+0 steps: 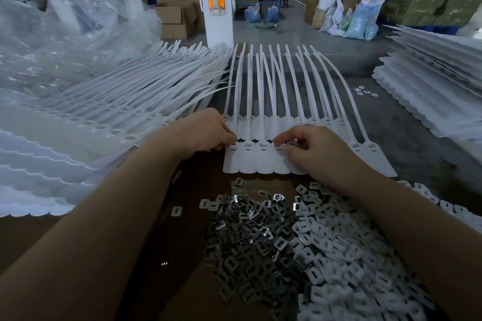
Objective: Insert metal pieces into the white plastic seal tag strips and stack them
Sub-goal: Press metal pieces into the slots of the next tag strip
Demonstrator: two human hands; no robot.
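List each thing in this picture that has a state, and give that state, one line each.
Left hand: pinching the left end of the tag strip.
Right hand: fingers curled on the strip's sockets.
Tag strip: flat on the table, tails pointing away.
Metal pieces: loose heap.
Left stack: piled, fanned.

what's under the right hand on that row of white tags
The right hand covers tag heads of the seal tag strip; something small sits at its fingers, likely a metal piece. The slots beneath are hidden.

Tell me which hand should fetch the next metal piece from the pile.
Right hand: the metal pieces lie just below its wrist, while the left hand steadies the strip at its end.
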